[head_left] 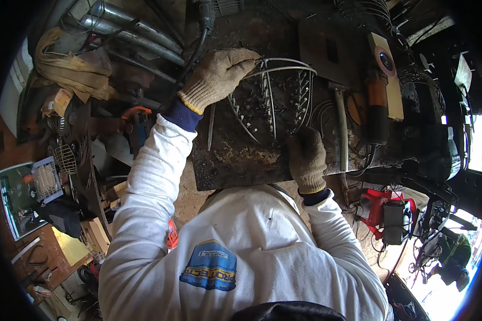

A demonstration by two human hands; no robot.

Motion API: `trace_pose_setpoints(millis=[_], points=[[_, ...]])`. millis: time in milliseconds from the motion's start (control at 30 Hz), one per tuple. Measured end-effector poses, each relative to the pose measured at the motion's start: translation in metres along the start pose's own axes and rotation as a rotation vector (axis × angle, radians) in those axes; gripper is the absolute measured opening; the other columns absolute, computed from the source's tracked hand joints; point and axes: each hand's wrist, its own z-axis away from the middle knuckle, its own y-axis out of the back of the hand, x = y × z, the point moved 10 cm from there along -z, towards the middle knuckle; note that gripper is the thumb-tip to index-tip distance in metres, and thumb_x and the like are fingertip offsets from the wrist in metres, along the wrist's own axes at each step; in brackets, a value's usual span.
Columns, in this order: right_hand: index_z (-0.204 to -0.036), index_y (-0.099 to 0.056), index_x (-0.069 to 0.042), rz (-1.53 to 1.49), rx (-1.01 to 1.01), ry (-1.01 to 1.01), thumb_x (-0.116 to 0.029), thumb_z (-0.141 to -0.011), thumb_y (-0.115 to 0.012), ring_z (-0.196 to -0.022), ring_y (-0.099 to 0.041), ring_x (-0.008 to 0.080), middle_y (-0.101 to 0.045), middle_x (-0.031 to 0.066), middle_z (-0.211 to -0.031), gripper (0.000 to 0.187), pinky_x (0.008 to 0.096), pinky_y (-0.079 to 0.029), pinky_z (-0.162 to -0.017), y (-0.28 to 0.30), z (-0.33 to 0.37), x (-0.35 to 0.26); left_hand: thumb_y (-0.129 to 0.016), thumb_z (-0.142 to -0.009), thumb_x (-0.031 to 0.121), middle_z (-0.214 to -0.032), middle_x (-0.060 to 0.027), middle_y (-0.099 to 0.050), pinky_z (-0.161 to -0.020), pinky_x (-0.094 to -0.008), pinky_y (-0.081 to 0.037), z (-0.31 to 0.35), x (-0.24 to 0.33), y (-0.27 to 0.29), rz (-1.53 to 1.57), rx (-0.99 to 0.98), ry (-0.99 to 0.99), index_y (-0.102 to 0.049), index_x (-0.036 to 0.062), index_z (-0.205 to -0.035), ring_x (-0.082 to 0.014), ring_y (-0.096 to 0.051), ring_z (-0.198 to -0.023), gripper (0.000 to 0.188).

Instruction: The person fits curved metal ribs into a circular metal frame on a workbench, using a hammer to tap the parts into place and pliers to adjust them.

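Upper-centre workbench [219,165] underlies a likely light, stiff wire frame [284,68], best held where left hand [222,72] pinches its rim, the right hand's hold being unclear in shadow.

Bright light [431,291] glares at right; the floor [189,199] is brownish.

Left hand [218,75]: pinch on wire frame [281,68] hidden behind own fingers [245,65]. Right hand [308,160]: fingertips lost in shadow, contact with wire frame unclear. Dark bits [266,99] on surface [241,158] too small to tell. Grey ribbed machine [226,6] cut off by top edge, black thing [289,311] by bottom edge. Bright opening [442,299] at right washed out.
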Motion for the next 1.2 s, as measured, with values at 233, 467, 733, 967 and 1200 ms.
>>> trace_pose_setpoints(millis=[233,467,733,967,1200], points=[[-0.111,-0.064,-0.004,0.031,-0.023,0.01,-0.014,-0.092,-0.073,-0.083,-0.07,0.0355,-0.07,0.0172,-0.091,0.023,0.0421,-0.055,-0.075,-0.001,-0.002,0.0,-0.063,-0.105,0.017,-0.106,-0.0045,-0.077,-0.08,-0.0238,-0.056,-0.001,-0.005,-0.001,-0.032,0.004,-0.003,-0.073,0.0036,-0.124,-0.0093,-0.069,-0.092,0.025],[-0.111,-0.065,-0.004,0.045,-0.01,-0.051,-0.017,-0.091,-0.075,-0.085,-0.072,0.0369,-0.072,0.0181,-0.091,0.026,0.0429,-0.056,-0.074,0.002,-0.001,0.0,-0.063,-0.105,0.019,-0.108,-0.0038,-0.077,-0.084,-0.0245,-0.055,-0.002,-0.006,-0.006,0.017,-0.049,0.073,-0.072,0.0026,-0.125,-0.0093,-0.068,-0.095,0.027],[-0.11,-0.066,-0.005,0.036,-0.024,-0.057,-0.02,-0.091,-0.077,-0.087,-0.074,0.036,-0.074,0.0173,-0.093,0.027,0.0436,-0.057,-0.075,0.003,-0.004,-0.006,-0.065,-0.105,0.02,-0.113,-0.0041,-0.076,-0.088,-0.0241,-0.054,0.001,-0.02,-0.007,0.203,-0.039,0.159,-0.071,0.0027,-0.126,-0.01,-0.068,-0.1,0.028],[-0.11,-0.066,-0.006,0.067,-0.05,-0.103,-0.027,-0.091,-0.077,-0.093,-0.073,0.0392,-0.074,0.018,-0.094,0.031,0.0461,-0.057,-0.079,0.006,-0.007,-0.003,-0.064,-0.105,0.025,-0.114,-0.0049,-0.076,-0.092,-0.0269,-0.053,-0.008,-0.001,0.0,-0.159,-0.052,0.096,-0.071,0.0054,-0.127,-0.0121,-0.068,-0.105,0.03],[-0.115,-0.066,-0.006,0.166,-0.287,-0.271,-0.037,-0.092,-0.073,-0.099,-0.071,0.0413,-0.074,0.0194,-0.101,0.039,0.0487,-0.056,-0.082,0.003,-0.006,-0.007,-0.063,-0.105,0.022,-0.118,-0.0024,-0.074,-0.094,-0.0267,-0.053,-0.01,0.005,-0.003,-0.141,-0.049,0.022,-0.07,0.011,-0.13,-0.0121,-0.067,-0.107,0.028]])
